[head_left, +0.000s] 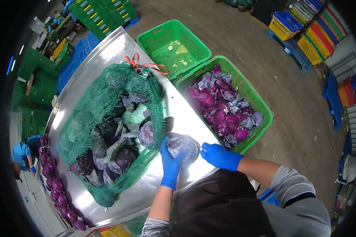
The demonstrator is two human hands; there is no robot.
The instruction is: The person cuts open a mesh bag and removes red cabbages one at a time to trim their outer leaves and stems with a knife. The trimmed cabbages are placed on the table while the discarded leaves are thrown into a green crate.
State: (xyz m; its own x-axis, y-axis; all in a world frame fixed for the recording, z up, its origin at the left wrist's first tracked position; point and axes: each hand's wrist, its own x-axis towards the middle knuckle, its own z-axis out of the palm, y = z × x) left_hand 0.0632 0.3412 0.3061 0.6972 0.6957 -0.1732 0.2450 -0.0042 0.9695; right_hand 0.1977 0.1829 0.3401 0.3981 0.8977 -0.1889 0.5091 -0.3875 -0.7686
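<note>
My left hand [171, 161], in a blue glove, is closed around the side of a red cabbage [184, 147] near the table's right edge. The cabbage is blurred and pale with outer leaves. To its right, my right hand [221, 157], gloved too, is shut on a small knife [202, 148]; only a short, thin bit of it shows, pointing at the cabbage. Left of my hands lies a torn-open green mesh sack [87, 106] with several dark red cabbages [124, 158] inside. A red tie [135, 61] closes its far end.
The steel table [178, 106] carries a row of trimmed red cabbages [56, 185] along its left edge. A green crate [261, 138] of purple leaves stands at the right, with another green crate [142, 38] holding scraps behind it. A person in blue [21, 152] is at far left.
</note>
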